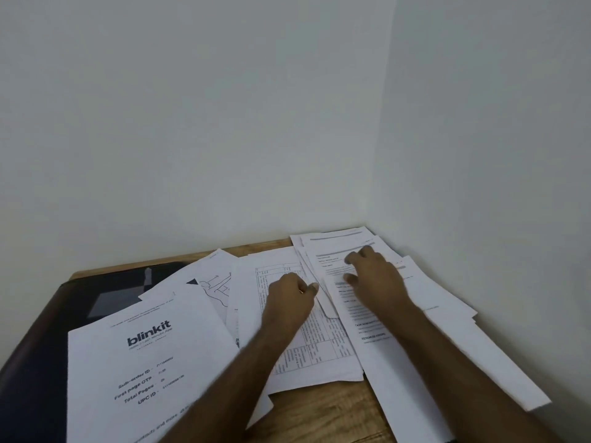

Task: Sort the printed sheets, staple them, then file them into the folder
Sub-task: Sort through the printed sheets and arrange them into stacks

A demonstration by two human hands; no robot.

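Printed sheets lie fanned and overlapping across the wooden counter, unsorted.
Left hand pinches a sheet's edge with curled fingers; right hand presses flat, fingers spread, on the far pile. Judged best: pin the pile, slide one sheet free, square edges. Long axes mostly run away from the person, skewed. A dark folder sits left, partly covered.
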